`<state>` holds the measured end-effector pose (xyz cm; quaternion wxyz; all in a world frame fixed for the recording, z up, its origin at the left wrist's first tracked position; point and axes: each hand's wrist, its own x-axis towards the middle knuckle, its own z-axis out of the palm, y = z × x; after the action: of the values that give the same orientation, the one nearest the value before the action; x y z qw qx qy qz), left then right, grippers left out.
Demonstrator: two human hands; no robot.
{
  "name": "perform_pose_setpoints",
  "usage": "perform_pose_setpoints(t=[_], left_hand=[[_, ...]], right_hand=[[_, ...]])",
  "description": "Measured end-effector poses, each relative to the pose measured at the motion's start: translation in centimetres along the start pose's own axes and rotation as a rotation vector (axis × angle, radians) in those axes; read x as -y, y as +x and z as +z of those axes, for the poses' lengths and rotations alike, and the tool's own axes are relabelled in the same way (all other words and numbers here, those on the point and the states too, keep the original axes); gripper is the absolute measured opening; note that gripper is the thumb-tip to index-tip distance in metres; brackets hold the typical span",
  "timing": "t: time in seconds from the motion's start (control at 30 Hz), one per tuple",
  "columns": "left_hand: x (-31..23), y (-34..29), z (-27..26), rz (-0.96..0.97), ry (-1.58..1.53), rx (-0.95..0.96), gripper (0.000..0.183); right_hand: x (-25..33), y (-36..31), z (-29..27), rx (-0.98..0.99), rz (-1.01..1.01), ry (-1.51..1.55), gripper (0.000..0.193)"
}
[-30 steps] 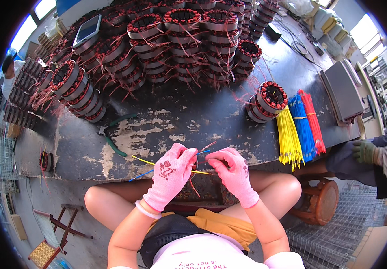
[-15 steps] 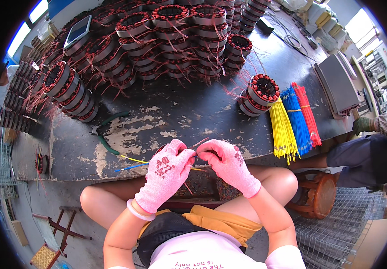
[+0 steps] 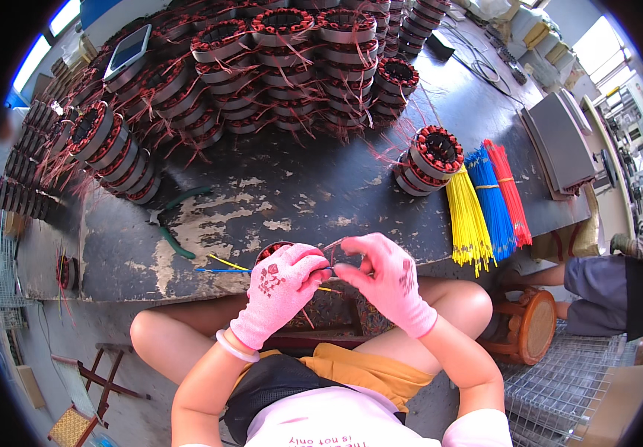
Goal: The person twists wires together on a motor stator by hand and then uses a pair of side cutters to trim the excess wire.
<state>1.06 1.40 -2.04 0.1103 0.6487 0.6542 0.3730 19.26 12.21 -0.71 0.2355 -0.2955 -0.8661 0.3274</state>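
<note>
Both my hands wear pink gloves and meet over the near table edge. My left hand [image 3: 280, 290] is closed, pinching a blue wire [image 3: 221, 271] whose short dark end pokes out past its fingertips. A yellow wire [image 3: 226, 262] also runs out from under this hand, beside the blue one. Partly hidden behind the left hand is a motor stator [image 3: 271, 251] with red windings. My right hand [image 3: 384, 283] has its thumb and forefinger apart, the thumb at the blue wire's end. Thin reddish leads [image 3: 332, 246] rise between the hands.
Stacked stators [image 3: 284, 56] fill the far side of the table [image 3: 314, 179]. Green-handled pliers [image 3: 176, 223] lie at left. A short stator stack [image 3: 429, 160] stands right, near yellow [image 3: 469, 216], blue [image 3: 491, 205] and red [image 3: 510, 194] wire bundles. Another person [image 3: 597, 287] is by a wooden stool [image 3: 533, 328].
My right thumb and forefinger have spread from their pinch, and that hand has shifted slightly right. The blue and yellow wire tails have swung a little. The person at right has moved.
</note>
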Motion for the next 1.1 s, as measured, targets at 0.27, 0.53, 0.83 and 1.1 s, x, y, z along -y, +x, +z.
perform_pose_setpoints(t=[0.27, 0.53, 0.83, 1.1], left_hand=[[0.2, 0.0, 0.1, -0.049, -0.026, 0.053, 0.015], [0.4, -0.1, -0.2, -0.007, 0.008, 0.085, 0.013], [0.3, 0.0, -0.1, -0.043, -0.030, 0.080, 0.010], [0.3, 0.0, -0.1, -0.055, -0.048, 0.088, 0.017]], right_hand=[[-1.5, -0.2, 1.4, -0.010, -0.437, -0.481, 0.038], [-2.7, 1.9, 0.8, 0.629, 0.703, 0.873, 0.017], [-0.7, 1.1, -1.0, 0.198, -0.390, -0.313, 0.030], [-1.0, 1.2, -0.3, 0.150, -0.488, -0.434, 0.021]])
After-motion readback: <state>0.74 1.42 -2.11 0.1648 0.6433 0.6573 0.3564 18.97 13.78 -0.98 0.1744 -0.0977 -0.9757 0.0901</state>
